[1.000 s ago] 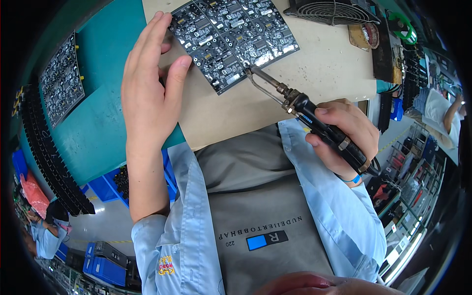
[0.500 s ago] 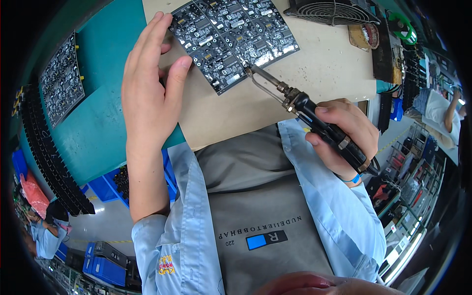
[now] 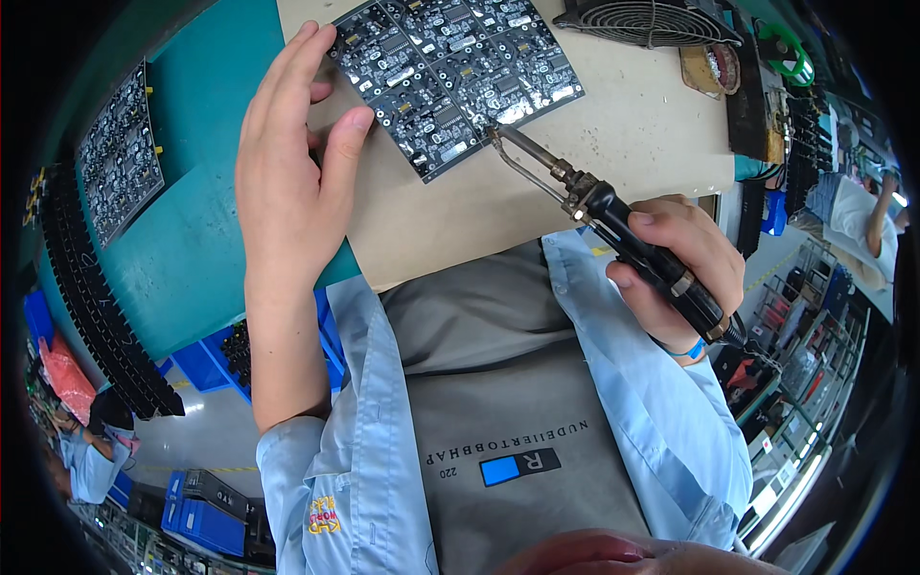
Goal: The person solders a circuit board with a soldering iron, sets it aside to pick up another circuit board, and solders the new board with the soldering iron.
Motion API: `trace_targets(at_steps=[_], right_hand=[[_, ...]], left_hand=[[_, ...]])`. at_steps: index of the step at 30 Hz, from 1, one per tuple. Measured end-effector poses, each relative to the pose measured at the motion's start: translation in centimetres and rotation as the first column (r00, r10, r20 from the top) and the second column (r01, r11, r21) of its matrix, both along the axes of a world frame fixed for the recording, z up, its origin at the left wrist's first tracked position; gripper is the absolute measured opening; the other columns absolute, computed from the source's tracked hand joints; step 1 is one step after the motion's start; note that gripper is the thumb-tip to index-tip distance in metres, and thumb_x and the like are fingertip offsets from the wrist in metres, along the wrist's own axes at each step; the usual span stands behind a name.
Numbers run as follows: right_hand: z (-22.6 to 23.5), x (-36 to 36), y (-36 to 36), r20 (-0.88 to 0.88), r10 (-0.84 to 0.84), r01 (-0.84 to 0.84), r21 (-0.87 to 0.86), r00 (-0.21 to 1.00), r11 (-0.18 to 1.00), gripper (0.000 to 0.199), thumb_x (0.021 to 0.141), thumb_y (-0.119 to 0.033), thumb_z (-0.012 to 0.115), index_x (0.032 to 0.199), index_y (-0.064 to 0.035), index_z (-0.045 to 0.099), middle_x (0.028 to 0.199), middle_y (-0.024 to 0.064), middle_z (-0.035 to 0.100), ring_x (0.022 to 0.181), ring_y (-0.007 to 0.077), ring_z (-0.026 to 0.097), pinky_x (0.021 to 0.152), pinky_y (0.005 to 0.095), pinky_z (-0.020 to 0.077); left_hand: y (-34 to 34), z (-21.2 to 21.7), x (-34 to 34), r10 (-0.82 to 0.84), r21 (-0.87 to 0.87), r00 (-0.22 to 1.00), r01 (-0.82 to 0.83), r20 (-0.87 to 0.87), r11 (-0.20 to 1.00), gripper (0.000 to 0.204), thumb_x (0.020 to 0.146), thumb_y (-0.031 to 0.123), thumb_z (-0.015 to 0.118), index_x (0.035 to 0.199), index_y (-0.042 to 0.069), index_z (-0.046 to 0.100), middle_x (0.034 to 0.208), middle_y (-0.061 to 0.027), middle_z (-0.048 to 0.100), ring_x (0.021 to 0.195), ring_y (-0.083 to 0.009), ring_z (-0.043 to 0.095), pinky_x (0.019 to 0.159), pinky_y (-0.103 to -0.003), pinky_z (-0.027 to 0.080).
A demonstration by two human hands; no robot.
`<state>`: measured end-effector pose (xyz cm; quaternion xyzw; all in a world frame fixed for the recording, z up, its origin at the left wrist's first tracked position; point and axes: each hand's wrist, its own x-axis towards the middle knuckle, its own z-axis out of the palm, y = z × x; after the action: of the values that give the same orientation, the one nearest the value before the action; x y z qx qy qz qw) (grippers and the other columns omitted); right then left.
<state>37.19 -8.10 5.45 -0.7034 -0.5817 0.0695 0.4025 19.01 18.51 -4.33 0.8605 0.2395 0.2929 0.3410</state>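
Left hand point(image 3: 287, 182) lying flat and wide open on the tabletop point(image 3: 632, 144), fingers stretched forward and close together, gripping nothing. Fingertips resting at the left edge of the circuit board panel point(image 3: 450, 72), thumb tip just touching that panel's lower left side, pinning it in place.

Right hand point(image 3: 676, 268) curled tight round the black handle of the soldering iron point(image 3: 613, 225), fingers wrapped from above, thumb pressed along the near side. Handle running from the lower right up toward the upper left, metal shaft and thin feed tube pointing out ahead of the hand. Tip down at the near edge of the circuit board panel, touching or just above it; impossible to tell which from this view.

Circuit board panel dark and crowded with small silver parts, lying flat on the pale tabletop, turned at an angle, between the two hands. Blue band on the right wrist.

Round wire fan guard point(image 3: 647, 19) at the far edge of the tabletop, well apart from both hands. Second dark board point(image 3: 120, 153) off to the left on the teal mat point(image 3: 201, 240), apart from the left hand. Blue bins point(image 3: 206, 364) lower down on the left, below the tabletop edge.
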Motion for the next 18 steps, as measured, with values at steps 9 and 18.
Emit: trace_targets(at_steps=[9,18], right_hand=[[-0.04,-0.33,-0.05,-0.034,0.102,-0.102,0.012,0.994,0.995,0.041,0.078,-0.010,0.096,0.114,0.0022,0.081,0.099,0.0171,0.083,0.081,0.0263,0.075,0.076,0.0330,0.0600],[-0.06,-0.88,0.39,-0.016,0.124,-0.125,-0.037,0.992,0.991,0.039,0.079,-0.010,0.095,0.113,0.0016,0.082,0.098,0.0176,0.082,0.080,0.0264,0.074,0.076,0.0330,0.0595]], left_hand=[[0.05,-0.45,-0.25,0.007,0.007,1.000,-0.007,-0.010,1.000,0.059,0.102,0.010,0.076,0.160,0.010,0.063,0.155,-0.0101,0.066,0.115,-0.0188,0.069,0.082,-0.027,0.053],[0.33,-0.36,-0.41,0.014,0.018,0.999,-0.014,-0.033,1.000,0.059,0.102,0.011,0.077,0.159,0.011,0.063,0.148,-0.0103,0.067,0.114,-0.0187,0.069,0.080,-0.027,0.052]])
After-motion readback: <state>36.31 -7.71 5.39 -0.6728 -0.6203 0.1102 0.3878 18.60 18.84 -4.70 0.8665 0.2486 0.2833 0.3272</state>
